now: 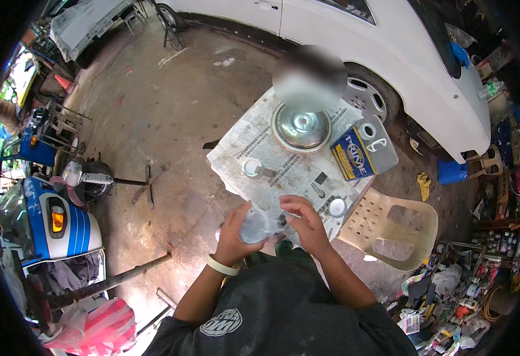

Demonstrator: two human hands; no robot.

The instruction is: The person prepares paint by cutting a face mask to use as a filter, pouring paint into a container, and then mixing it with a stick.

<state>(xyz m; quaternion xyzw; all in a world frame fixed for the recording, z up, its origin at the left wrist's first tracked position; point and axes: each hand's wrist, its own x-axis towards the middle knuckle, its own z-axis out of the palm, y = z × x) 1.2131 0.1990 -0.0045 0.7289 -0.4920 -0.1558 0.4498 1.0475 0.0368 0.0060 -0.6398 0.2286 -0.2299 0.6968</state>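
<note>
My left hand [234, 233], with a pale band on its wrist, is closed on the side of a translucent plastic piece [256, 225]. Whether that piece is a bag or a thin container I cannot tell. Just right of it my right hand [305, 224] hovers, fingers curved and apart, with nothing seen in it. Both hands are over the near edge of a newspaper-covered table [231, 151]. Farther back on the paper lies a shiny round metal cover [301, 127]. A small whitish cup [251, 167] stands left of it, and a white round tub [337, 207] is right of my right hand.
A rectangular blue, yellow and grey can [364, 151] with a handle stands at the table's right. Beside the table is a beige plastic chair [387, 228]. A white car [414, 65] is parked behind; cluttered shelves [485, 267] line the right. A blue-and-white vehicle body [64, 219] sits left.
</note>
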